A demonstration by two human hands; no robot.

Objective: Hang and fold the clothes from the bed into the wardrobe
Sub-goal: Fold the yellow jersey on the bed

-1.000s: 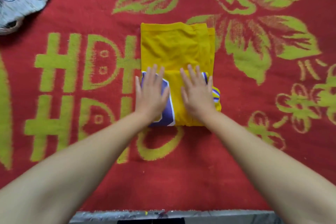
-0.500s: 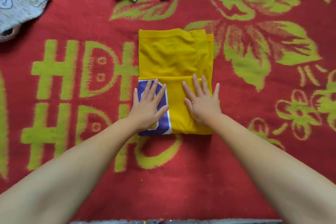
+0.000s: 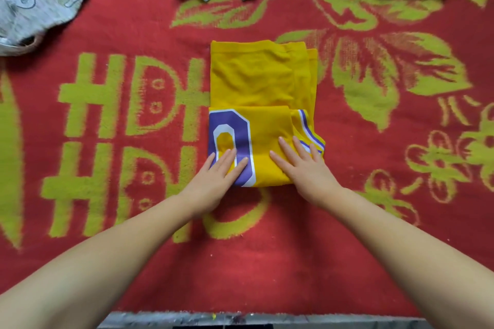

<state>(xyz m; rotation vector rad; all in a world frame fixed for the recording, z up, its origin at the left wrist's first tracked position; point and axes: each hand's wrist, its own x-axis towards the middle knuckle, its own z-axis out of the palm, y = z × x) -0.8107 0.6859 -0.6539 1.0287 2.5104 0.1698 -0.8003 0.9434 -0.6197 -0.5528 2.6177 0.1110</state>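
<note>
The left hand (image 3: 213,181) and right hand (image 3: 307,168) lie flat, fingers straight, holding nothing. Both press the near edge of the folded yellow jersey (image 3: 256,80) on the red bedspread (image 3: 240,270).

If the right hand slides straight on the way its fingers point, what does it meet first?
Probably the folded edge of the yellow jersey; the right hand lies flat on the lower layer, fingers pointing up and slightly left.
</note>
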